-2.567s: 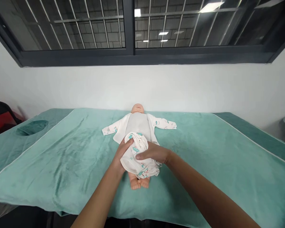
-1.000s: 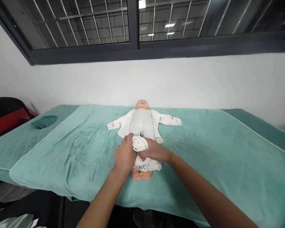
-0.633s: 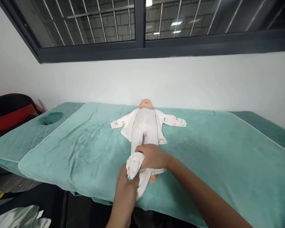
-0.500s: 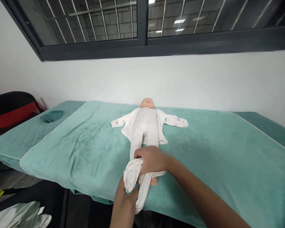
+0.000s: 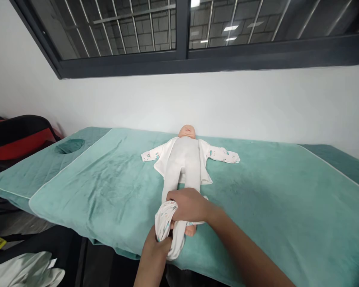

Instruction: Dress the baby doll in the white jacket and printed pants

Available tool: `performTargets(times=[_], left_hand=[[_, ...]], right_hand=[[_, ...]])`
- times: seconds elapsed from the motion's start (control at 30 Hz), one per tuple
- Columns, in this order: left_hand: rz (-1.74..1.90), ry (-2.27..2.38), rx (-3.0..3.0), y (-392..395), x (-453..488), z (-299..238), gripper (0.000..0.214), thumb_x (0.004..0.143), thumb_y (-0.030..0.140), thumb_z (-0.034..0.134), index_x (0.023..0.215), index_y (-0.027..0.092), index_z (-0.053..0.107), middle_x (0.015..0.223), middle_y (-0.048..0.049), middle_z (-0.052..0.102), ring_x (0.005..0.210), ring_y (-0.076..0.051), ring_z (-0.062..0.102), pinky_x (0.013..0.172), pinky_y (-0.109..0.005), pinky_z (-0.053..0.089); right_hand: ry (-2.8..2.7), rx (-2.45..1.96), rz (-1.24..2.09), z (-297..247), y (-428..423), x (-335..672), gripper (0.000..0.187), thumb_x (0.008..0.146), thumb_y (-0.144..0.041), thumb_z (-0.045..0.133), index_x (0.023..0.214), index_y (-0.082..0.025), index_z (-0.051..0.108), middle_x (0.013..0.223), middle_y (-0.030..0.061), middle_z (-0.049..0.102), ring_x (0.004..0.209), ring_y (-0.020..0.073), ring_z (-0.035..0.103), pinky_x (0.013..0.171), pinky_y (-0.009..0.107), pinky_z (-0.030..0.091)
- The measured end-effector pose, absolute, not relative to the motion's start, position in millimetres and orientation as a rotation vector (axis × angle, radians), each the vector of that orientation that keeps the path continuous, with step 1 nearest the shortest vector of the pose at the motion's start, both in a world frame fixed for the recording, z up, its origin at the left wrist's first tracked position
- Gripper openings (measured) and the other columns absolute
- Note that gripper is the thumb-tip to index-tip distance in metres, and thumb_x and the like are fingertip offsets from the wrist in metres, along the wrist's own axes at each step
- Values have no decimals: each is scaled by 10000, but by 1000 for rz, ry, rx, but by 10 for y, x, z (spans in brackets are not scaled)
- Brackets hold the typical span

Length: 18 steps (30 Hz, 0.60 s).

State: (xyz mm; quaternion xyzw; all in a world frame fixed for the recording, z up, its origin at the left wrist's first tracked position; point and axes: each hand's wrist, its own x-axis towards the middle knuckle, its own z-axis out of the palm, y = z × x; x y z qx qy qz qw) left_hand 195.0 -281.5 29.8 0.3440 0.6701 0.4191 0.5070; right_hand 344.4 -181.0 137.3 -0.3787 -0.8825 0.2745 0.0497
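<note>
A baby doll (image 5: 184, 155) lies on its back with its head toward the wall, its body and legs pale grey-white. Its arms are in the sleeves of a white printed jacket (image 5: 223, 154), which is spread open at the front. Around the doll's lower legs are bunched white printed pants (image 5: 164, 217). My right hand (image 5: 188, 205) comes across the shins and is closed on the fabric, fingertips partly hidden. Below it my left hand (image 5: 157, 245) grips the lower part of the same pants near one foot. One bare foot (image 5: 190, 230) shows beneath my right hand.
The doll lies on a bed with a teal cover (image 5: 275, 199), its front edge close below my hands. Behind it stand a white wall (image 5: 215, 103) and a dark-framed window. A red and black bag (image 5: 20, 139) is at left; crumpled pale cloth (image 5: 26, 269) lies lower left.
The pants' hanging lower end has drawn up a little, and my left hand has shifted slightly left. My right hand stays on the fabric at the shins. The view has shifted slightly.
</note>
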Motion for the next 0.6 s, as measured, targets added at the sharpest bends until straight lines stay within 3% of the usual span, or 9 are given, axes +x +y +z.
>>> performTargets(times=[0.2,0.4,0.6], left_hand=[[793,1653,783,-2653,1898,189,229,552,187,742,781,181,755,758,-81,743,870,-370,681,738,-422,516],[932,1441,964,-2600,1821,492,400,558,268,752,945,167,749,965,-72,753,1001,-348,657,839,-387,522],[792,1309,1246,-2548,1654,859,319,751,318,636,1023,183,734,964,-38,756,915,-278,679,787,-323,515]], right_hand=[[-2512,-1100,1103,1345,-1782,3530,329,652,-360,715,958,-273,635,931,-35,695,829,185,623,664,266,409],[-2291,-1024,1454,1462,-1793,3652,427,654,-359,757,1046,-280,605,1032,-31,657,928,191,605,715,264,448],[-2289,-996,1435,1458,-1783,3711,274,708,-226,660,975,-231,599,926,-24,610,853,166,572,690,253,438]])
